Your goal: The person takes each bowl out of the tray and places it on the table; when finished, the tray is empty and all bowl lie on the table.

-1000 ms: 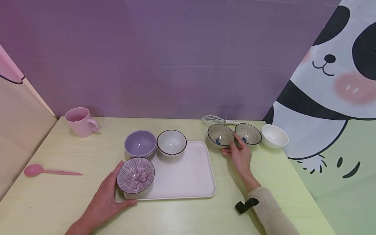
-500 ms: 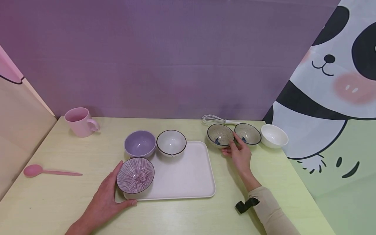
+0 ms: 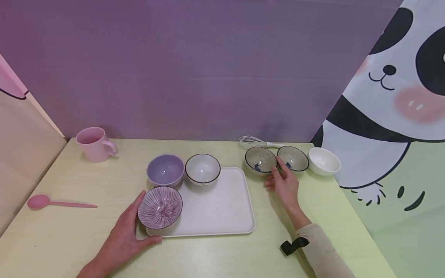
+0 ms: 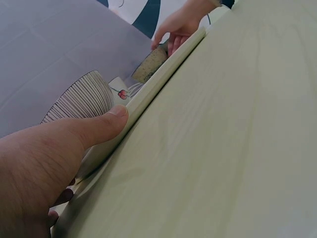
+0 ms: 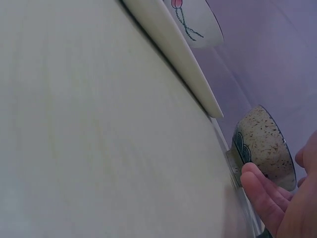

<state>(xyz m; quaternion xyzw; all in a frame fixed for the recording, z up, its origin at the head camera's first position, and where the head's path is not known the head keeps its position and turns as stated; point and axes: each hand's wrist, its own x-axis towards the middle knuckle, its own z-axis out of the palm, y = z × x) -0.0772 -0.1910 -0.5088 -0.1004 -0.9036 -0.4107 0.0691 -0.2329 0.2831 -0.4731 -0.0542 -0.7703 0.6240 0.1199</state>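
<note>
Fingers of R hand (image 3: pixel 286 186) half-curl round speckled beige ceramic bowl (image 3: pixel 258 157) ahead-left, prob. slick, brittle, best cupped low; L hand (image 3: pixel 126 227) spread beside purple-striped ceramic bowl (image 3: pixel 160 208).

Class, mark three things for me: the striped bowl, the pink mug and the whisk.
Striped bowl (image 3: pixel 160 207), head view: middle of its patterned inside.
Pink mug (image 3: pixel 94 150), head view: outer wall, left of its handle.
Whisk (image 3: pixel 266 143), head view: where wires meet handle.

A pink mug (image 3: pixel 92 148) stands beyond a spoon (image 3: pixel 52 202), a whisk (image 3: pixel 268 144) well apart.
</note>
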